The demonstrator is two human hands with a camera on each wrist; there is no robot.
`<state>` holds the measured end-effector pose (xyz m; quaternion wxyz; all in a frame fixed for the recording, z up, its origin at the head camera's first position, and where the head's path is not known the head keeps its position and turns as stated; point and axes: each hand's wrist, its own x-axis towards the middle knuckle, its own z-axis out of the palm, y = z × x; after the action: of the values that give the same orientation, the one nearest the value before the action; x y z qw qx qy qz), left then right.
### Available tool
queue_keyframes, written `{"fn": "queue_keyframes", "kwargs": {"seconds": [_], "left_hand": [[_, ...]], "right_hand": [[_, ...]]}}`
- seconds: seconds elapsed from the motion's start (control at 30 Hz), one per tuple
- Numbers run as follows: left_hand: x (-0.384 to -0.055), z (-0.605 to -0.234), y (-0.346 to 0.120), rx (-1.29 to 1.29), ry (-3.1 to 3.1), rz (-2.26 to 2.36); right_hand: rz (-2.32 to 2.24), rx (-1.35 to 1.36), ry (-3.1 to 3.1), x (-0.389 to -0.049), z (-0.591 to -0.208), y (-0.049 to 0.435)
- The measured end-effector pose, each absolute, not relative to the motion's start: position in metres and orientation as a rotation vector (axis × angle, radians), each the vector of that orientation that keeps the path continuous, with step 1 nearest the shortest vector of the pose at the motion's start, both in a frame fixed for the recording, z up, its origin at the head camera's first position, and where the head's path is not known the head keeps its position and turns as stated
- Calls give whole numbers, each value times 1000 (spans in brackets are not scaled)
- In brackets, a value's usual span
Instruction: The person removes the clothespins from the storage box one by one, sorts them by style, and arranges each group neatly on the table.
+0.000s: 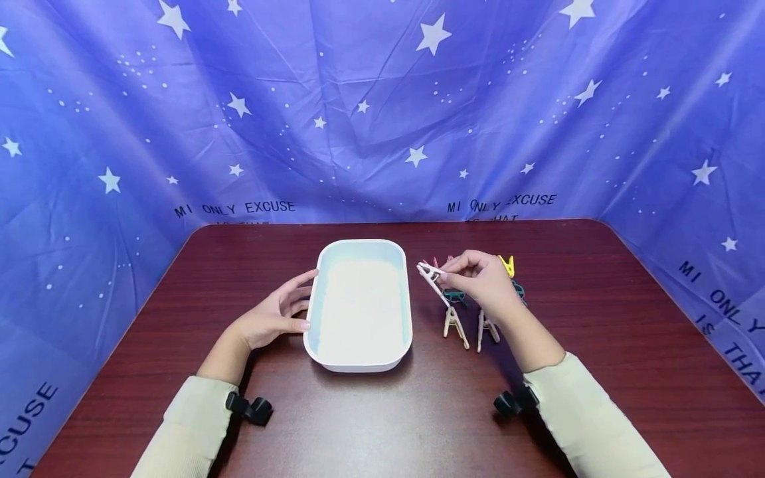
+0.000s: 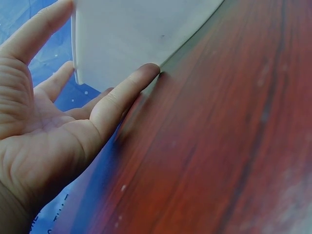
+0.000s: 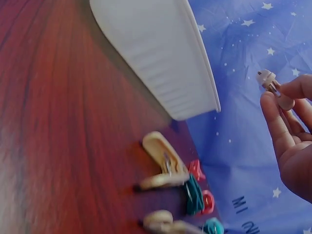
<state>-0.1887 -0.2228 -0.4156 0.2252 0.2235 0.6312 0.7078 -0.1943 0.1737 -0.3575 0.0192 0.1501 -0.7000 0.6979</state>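
A white rectangular tray [image 1: 358,366] stands on the table. My left hand [image 1: 271,318] rests against its left side, fingers and thumb spread; the left wrist view shows the thumb touching the tray's outer wall [image 2: 131,39]. To the right of the tray, my right hand [image 1: 487,282] pinches a whitish clothespin [image 1: 429,272] between thumb and fingers, held above the table. Below that hand lie two beige clothespins [image 1: 452,322], with dark green [image 1: 455,297] and teal [image 3: 213,226] ones behind them. Pink clothespins [image 3: 196,170] and a yellow one [image 1: 508,265] are farther back, partly hidden by the hand.
The dark red wooden table [image 1: 370,425] ends at a blue curtain [image 1: 370,166] printed with white stars, which hangs behind it and along both sides. A black wrist strap mount [image 1: 254,409] sits at the left cuff, another [image 1: 514,401] at the right.
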Motion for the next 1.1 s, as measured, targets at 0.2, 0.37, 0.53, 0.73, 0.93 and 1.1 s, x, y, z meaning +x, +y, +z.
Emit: {"fn": "queue_keyframes", "kwargs": {"seconds": [0.2,0.37,0.53,0.73,0.93,1.1], "left_hand": [[-189,-416,-223,615,1736,1954],[-189,-415,-222,625,1736,1957],[-189,-414,-222,627,1734,1958],[-189,-415,-221,635,1735,1956],[-188,-416,-222,627,1748,1948],[-188,-415,-222,624,1741,1950]], "right_hand": [[2211,470,-2094,-190,-363,190],[2217,439,-2061,-187,-367,201],[2231,387,-2049,-183,-371,212],[2273,358,-2024,-180,-375,224],[2324,350,-1962,-176,-377,234],[2334,342,-1939,-172,-380,242]]}}
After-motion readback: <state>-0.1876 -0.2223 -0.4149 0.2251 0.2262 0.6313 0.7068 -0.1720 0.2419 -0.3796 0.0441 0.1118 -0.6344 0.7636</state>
